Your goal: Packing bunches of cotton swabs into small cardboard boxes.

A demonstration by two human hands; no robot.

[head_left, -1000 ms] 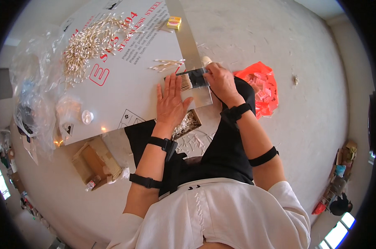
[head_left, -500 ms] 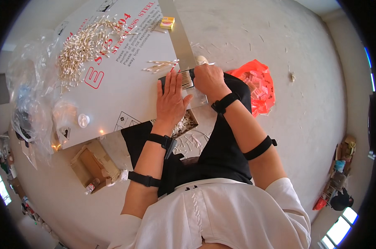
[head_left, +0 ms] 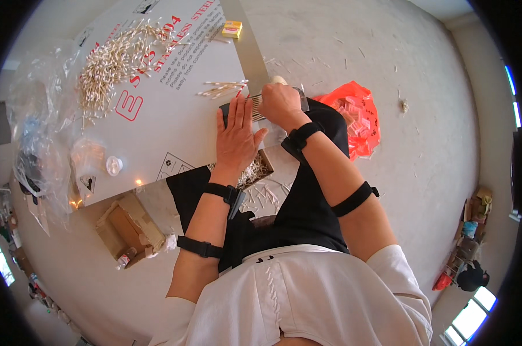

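Note:
My left hand (head_left: 236, 135) lies flat, fingers stretched out, on a dark flat piece (head_left: 224, 111) at the table's right edge. Between my hands is a row of thin sticks (head_left: 256, 108), seemingly cotton swabs. My right hand (head_left: 281, 105) is closed in a fist against the right end of that row. What it grips is hidden; a pale rounded end (head_left: 278, 80) shows just beyond it and a grey flat edge (head_left: 303, 98) to its right. Beyond my left hand lie several loose cotton swabs (head_left: 223, 88). Under the hands, a box (head_left: 266, 165) holds more swabs.
A big heap of cotton swabs (head_left: 108, 72) covers the far left of the film-covered table (head_left: 180, 127). Also there are a small yellow box (head_left: 232, 29), a white round tub (head_left: 114, 165) and clear plastic bags (head_left: 39, 138). A red bag (head_left: 364, 132) and a cardboard box (head_left: 125, 230) sit on the floor.
My right hand has moved slightly left, toward my left hand, and its wrist has turned. More of the grey flat edge shows to its right. The left hand stays nearly in place.

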